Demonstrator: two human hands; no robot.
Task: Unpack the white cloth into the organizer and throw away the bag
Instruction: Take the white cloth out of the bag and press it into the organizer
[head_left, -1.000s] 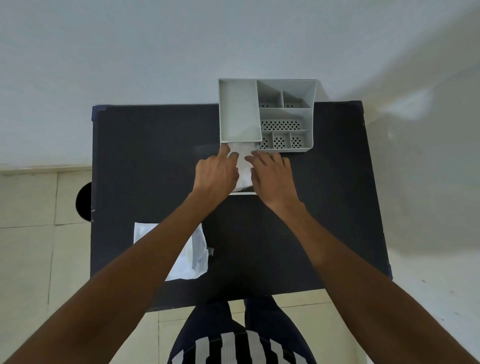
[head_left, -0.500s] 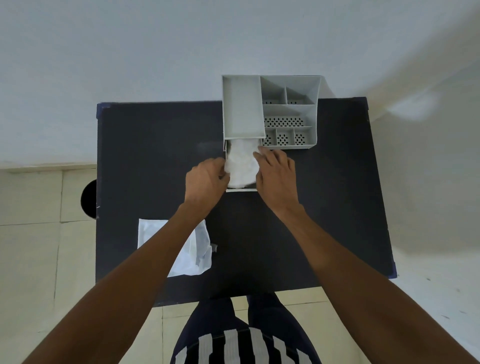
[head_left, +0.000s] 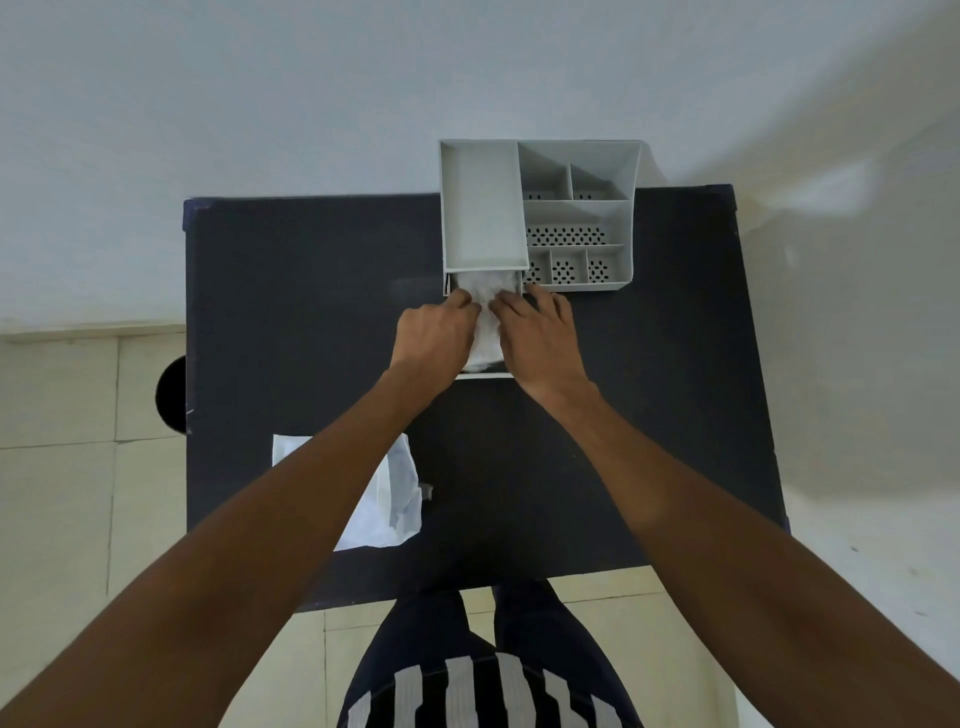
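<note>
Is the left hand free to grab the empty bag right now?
Probably not yet: the left hand is pressing the white cloth into the drawer. The bag lies unobstructed beneath that forearm, an easy pull back.

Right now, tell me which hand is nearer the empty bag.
Left. The left hand is at the drawer, its forearm crossing over the bag; the right hand lies farther right, beyond the cloth.
</note>
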